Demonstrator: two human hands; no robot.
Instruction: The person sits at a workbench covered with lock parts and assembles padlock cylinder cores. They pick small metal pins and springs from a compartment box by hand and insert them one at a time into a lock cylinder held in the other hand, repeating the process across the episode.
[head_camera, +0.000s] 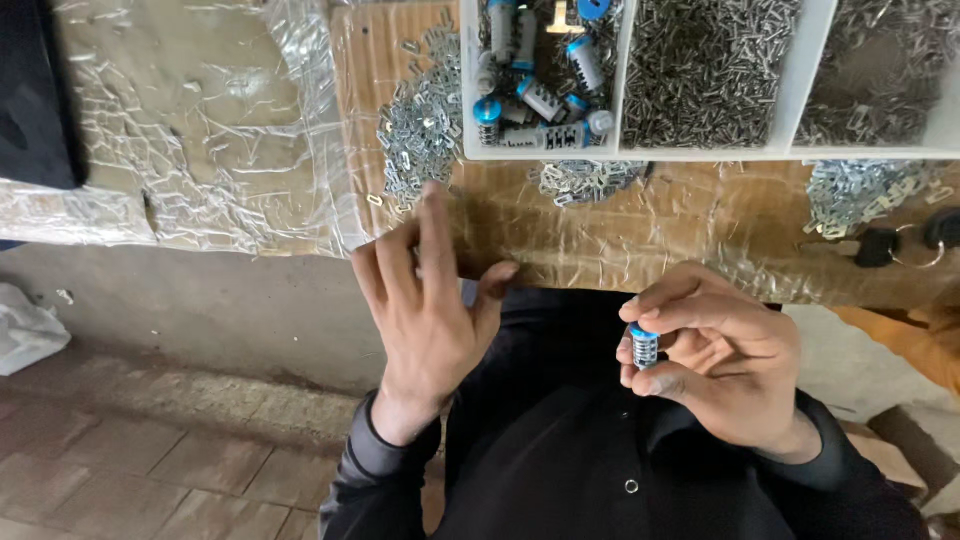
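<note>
My right hand (720, 350) pinches a small metal lock cylinder with a blue cap (645, 345), held upright between thumb and fingers above my lap. My left hand (425, 310) is raised near the table's front edge, fingers spread, holding nothing that I can see. Just beyond its fingertips lies a heap of small flat metal plates (420, 125) on the cardboard tabletop (640, 230).
A white divided tray (625, 100) at the back holds blue-capped cylinders (540, 100) and two compartments of tiny metal pins (705, 70). More plate heaps (585, 180) (860, 190) and black-headed keys (880, 247) lie on the table. Plastic-wrapped cardboard (200, 120) lies left; tiled floor below.
</note>
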